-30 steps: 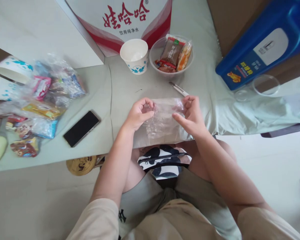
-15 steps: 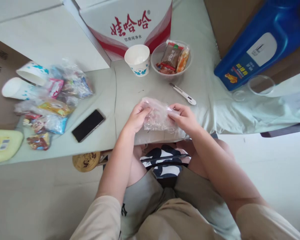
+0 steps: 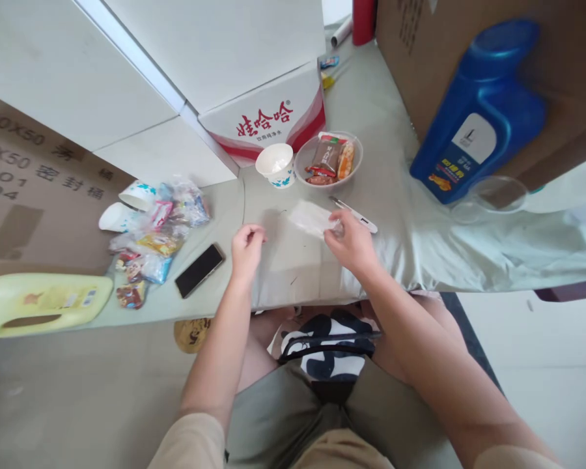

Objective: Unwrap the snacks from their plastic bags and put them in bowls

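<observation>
Clear plastic bag point(image 3: 310, 218) lies crumpled on the tabletop point(image 3: 293, 277), toward its front edge, one end pinched between the fingertips of the right hand point(image 3: 352, 245). The left hand point(image 3: 247, 246), gripping the bag half a second ago, now rests apart from it, fingers loosely curled and holding nothing. Further back, a clear bowl point(image 3: 329, 187) contains wrapped snacks point(image 3: 328, 159); a paper cup point(image 3: 276, 166) stands just beside it.

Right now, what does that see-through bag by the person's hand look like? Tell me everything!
The clear plastic bag is thin, crinkly and see-through, and it looks whitish where it bunches. It seems flattened and folded small, with nothing plainly inside. It lies on the pale green table cloth. The right hand pinches its right end. The left hand is curled and apart from it. A white utility knife lies close beside it.
</observation>
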Motion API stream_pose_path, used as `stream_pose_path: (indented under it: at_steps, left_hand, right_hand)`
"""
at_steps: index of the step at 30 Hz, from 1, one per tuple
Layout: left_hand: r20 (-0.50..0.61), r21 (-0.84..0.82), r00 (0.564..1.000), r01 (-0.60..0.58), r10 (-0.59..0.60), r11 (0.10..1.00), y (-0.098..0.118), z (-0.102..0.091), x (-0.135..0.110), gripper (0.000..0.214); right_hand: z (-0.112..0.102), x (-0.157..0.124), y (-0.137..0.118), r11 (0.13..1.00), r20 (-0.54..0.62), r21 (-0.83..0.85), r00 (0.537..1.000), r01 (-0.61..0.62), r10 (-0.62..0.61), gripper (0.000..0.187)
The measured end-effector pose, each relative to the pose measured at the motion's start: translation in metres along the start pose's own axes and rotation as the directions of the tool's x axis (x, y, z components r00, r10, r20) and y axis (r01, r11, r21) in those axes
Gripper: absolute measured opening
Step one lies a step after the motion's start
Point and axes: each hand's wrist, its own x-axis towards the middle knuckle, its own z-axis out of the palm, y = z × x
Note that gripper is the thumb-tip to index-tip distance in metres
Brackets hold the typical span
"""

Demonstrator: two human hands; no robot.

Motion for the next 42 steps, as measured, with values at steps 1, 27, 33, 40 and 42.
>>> stream_pose_path:
  at_steps: [1,27,33,40,42]
  left_hand:
    - [0.023,0.08,0.997,-0.069,0.067,0.994,0.004,0.007,0.001,0.005]
    - [0.399,0.914,0.805,-0.313,-0.439,0.256,0.084,0.126,0.204,0.015]
    - [0.323,0.906,0.925,-0.241,-0.201,0.349,0.108,0.041,0.219,0.035]
    - [-0.044,0.943,0.998,0.028,0.041,0.33,0.063,-0.14,0.169,0.009]
    - [-0.023,0.916,0.999,0.012,0.024,0.401,0.035,-0.165,0.158,0.022]
  right_hand:
    - [0.003,0.003,0.0,1.0,-0.055,-0.031,0.998,0.006,-0.008,0.033]
    - [0.015,0.034,-0.006,0.702,0.323,0.62,0.93,-0.35,0.178,0.015]
    - [0.027,0.026,-0.006,0.791,0.311,0.516,0.932,-0.33,0.186,0.015]
    - [0.042,0.0,-0.002,0.895,0.34,0.313,0.917,-0.318,0.207,0.02]
    - [0.045,-0.006,-0.002,0.916,0.35,0.231,0.906,-0.329,0.237,0.021]
